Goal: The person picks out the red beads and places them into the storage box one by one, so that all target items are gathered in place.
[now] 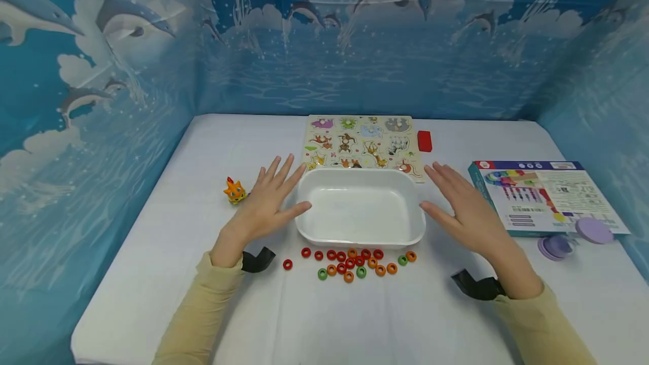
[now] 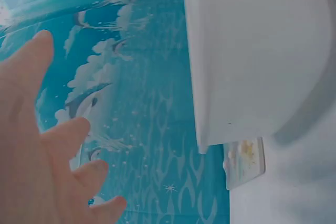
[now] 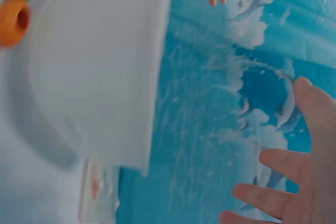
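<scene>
A white rectangular tray (image 1: 361, 207) with rounded corners sits near the middle of the table (image 1: 334, 325), its long sides running with the table's back edge. The person's two hands flank it, neither one gripping anything. On the tray's left side the left hand (image 1: 269, 201) hovers with its fingers extended and its thumb spread towards the rim; on the other side the right hand (image 1: 463, 213) is held much the same way, its thumb tip close to the tray's right end. I can't tell from here whether either thumb touches the rim.

Between the tray and the table's front edge lies a loose scatter of small rings (image 1: 360, 257) in red, orange and green. Behind the tray, up against the table's back edge, is an animal peg puzzle (image 1: 359, 139), with a flat red piece (image 1: 424, 141) just beside its right side. A little orange and yellow toy figure (image 1: 235, 191) stands beyond the left hand, towards the table's left edge. Near the right edge lies a printed box (image 1: 550, 196), and by its front side are a small purple container (image 1: 558, 245) and a purple disc (image 1: 594, 230). A dolphin-patterned backdrop (image 1: 355, 83) rises behind the back edge.
</scene>
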### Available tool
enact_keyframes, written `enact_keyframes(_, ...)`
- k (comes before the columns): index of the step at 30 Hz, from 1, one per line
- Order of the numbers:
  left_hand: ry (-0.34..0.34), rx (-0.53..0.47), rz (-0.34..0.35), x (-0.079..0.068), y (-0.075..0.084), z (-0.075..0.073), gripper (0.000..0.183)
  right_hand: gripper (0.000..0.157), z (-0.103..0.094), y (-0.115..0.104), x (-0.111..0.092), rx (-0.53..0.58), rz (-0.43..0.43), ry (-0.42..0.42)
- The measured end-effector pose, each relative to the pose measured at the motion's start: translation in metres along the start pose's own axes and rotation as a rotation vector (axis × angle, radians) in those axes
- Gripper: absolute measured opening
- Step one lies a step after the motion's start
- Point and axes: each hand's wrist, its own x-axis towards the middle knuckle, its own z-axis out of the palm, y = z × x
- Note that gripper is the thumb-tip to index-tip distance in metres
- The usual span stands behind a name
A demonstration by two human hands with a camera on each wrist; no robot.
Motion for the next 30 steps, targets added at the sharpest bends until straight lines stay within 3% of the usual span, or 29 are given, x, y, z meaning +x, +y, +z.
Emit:
enact_keyframes(4, 0.062, -0.269, 0.042, -0.002, -0.001, -0.006, 0.070, 0.055, -0.002, -0.016, -0.013, 0.202, -0.003, 0.106)
enact_keyframes(7, 0.116, -0.518, 0.052, -0.003, -0.005, -0.003, 0.066, 0.036, 0.006, -0.024, -0.024, 0.382, -0.036, 0.141)
enact_keyframes(12, 0.179, -0.956, 0.056, -0.006, -0.009, 0.011, 0.054, 0.016, 0.026, -0.030, -0.038, 0.583, -0.035, 0.033)
enact_keyframes(14, 0.179, -1.091, 0.019, -0.006, -0.010, 0.019, 0.049, 0.013, 0.033, -0.030, -0.041, 0.618, -0.023, -0.031)
enact_keyframes(20, 0.113, -1.253, -0.184, -0.006, -0.014, 0.033, 0.041, 0.012, 0.044, -0.041, -0.044, 0.684, -0.060, -0.116)
enact_keyframes(30, -0.004, -1.434, -0.241, 0.002, -0.035, 0.071, 0.044, 0.013, 0.053, -0.040, -0.044, 0.709, -0.158, -0.053)
